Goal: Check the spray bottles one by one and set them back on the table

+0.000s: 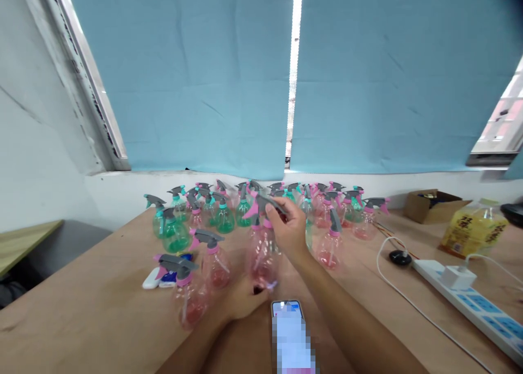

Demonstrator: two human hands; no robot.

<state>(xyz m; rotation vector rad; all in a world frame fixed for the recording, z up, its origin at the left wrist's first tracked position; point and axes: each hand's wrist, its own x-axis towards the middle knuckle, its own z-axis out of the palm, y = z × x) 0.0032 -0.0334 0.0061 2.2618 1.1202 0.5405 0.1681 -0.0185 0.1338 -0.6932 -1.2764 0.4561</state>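
Bottle [262,257], clear pink w/ grey-&-pink trigger head [259,201], is upright approx. mid-bench L–R; blurred, so can't tell if its base touches the bench [102,319]. R hand [290,224] has fingers closed round the trigger head; L hand [243,300] is low by the base, fingers partly hidden, can't tell if gripping. Upright to its L: middle pink bottle [216,268], then front pink bottle [190,306] by L arm [200,338]. White item [152,277] & blue pack [168,280] lie behind the latter, twd bench L edge. Phone [292,330], screen lit, lies flat btwn L arm & R arm [343,303]. Pink & green spray bottles [224,220] crowd nr bench far edge. Twd R side: black puck [400,258], power strip [469,303] w/ white charger [458,277], yellow pouch [472,233]; open cardboard box [427,214] nr far edge. Blue blinds [183,80] hang beyond.
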